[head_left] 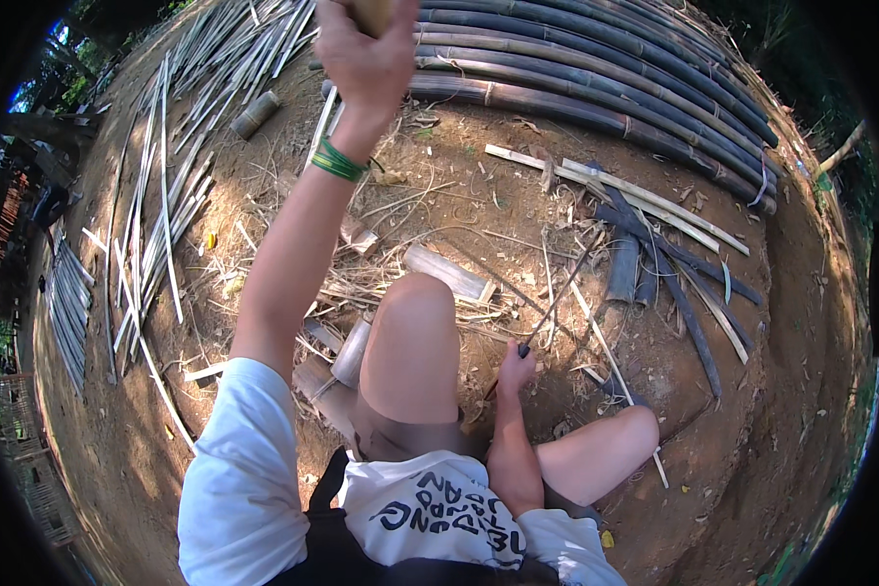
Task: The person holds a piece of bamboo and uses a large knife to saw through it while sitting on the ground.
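Note:
My left hand [366,59] is raised far forward at the top edge, its wrist ringed by a green band. Its fingers close around a tan, wood-like piece [371,15], cut off by the picture's edge, so its kind does not show. Low beside my knees, my right hand [516,373] grips a long thin-bladed knife [562,293] by its dark handle. The blade slants up and away to the right over the dirt. A short split bamboo section [447,272] lies on the ground beyond my raised knee, among pale shavings.
Long dark bamboo poles [596,112] lie stacked at the back right. Thin pale strips [171,195] are strewn on the left. Dark and pale split pieces [669,264] cross each other at the right. Short bamboo sections [352,352] sit by my left knee.

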Tool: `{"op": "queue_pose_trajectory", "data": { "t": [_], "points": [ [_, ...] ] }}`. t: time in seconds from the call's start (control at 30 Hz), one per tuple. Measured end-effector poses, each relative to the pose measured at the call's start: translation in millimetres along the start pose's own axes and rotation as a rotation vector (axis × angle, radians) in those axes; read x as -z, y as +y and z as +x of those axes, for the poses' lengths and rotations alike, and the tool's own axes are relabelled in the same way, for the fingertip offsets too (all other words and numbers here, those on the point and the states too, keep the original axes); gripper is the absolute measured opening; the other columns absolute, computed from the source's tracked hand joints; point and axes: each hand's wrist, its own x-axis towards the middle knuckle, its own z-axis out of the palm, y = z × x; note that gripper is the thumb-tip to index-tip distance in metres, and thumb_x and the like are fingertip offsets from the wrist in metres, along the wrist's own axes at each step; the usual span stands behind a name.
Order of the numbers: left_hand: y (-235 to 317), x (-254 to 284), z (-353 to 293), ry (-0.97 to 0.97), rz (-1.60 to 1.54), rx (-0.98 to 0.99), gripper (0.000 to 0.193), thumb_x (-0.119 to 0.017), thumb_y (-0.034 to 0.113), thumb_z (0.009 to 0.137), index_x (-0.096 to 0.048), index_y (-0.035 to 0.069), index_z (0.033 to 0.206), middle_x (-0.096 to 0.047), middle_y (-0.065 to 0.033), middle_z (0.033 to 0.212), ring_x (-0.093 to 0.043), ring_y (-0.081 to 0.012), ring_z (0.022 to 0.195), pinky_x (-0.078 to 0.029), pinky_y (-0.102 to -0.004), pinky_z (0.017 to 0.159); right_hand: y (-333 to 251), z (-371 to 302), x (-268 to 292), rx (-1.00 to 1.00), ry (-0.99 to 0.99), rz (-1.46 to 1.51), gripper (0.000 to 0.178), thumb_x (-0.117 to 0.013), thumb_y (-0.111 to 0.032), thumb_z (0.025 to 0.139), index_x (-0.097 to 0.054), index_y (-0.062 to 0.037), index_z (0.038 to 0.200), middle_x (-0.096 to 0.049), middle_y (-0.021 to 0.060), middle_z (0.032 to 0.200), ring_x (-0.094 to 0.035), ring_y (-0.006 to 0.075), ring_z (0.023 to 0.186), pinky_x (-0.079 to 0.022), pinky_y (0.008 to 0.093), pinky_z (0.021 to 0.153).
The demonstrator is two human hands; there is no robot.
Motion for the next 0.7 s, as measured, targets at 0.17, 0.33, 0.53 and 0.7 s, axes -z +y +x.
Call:
{"op": "queue_pose_trajectory", "data": {
  "t": [0.17, 0.33, 0.53, 0.7],
  "points": [
    [-19.7, 117.4, 126.2, 0.556, -0.261, 0.331, 0.048, -0.067, 0.032, 0.09, -0.045, -0.005, 0.111, -0.058, -0.0111, 0.088, -0.06, -0.0215, 0.079, -0.048, -0.0352, 0.069, -35.9, -19.0, 1.8, -0.084, -0.052, 0.014, 0.031, -0.072, -0.024, 0.084, -0.055, -0.0007, 0.075, -0.052, 0.0033, 0.061, -0.05, 0.0187, 0.057, -0.041, 0.0373, 0.056],
    [-68.9, 271.4, 151.2, 0.878, -0.156, 0.676, 0.044, -0.042, 0.04, 0.102, -0.038, -0.004, 0.104, -0.056, -0.0098, 0.084, -0.059, -0.0213, 0.081, -0.055, -0.0382, 0.081, -18.4, -13.5, 0.9, -0.101, -0.068, 0.151, 0.03, -0.07, -0.022, 0.086, -0.052, -0.0035, 0.072, -0.049, 0.0014, 0.059, -0.045, 0.0157, 0.05, -0.038, 0.0339, 0.049],
    [-93.3, 379.9, 31.3, 1.552, -0.219, 0.848, 0.045, -0.044, 0.046, 0.099, -0.05, 0.002, 0.099, -0.065, -0.0115, 0.092, -0.063, -0.0208, 0.089, -0.057, -0.0372, 0.087, 28.9, 14.6, -3.9, -0.14, 0.022, 0.225, 0.029, -0.066, -0.02, 0.089, -0.048, -0.0074, 0.07, -0.047, 0.0003, 0.054, -0.044, 0.014, 0.042, -0.034, 0.0314, 0.041],
    [-182.3, 486.5, -115.2, 1.793, 0.008, 1.16, 0.045, -0.038, 0.042, 0.098, -0.058, 0.002, 0.107, -0.067, -0.0043, 0.096, -0.061, -0.0228, 0.098, -0.054, -0.0324, 0.083, 47.7, 15.4, -4.6, -0.163, 0.014, 0.203, 0.03, -0.067, -0.02, 0.088, -0.049, -0.0073, 0.068, -0.048, 0.0006, 0.054, -0.045, 0.0144, 0.042, -0.035, 0.0314, 0.041]
  ]
}}
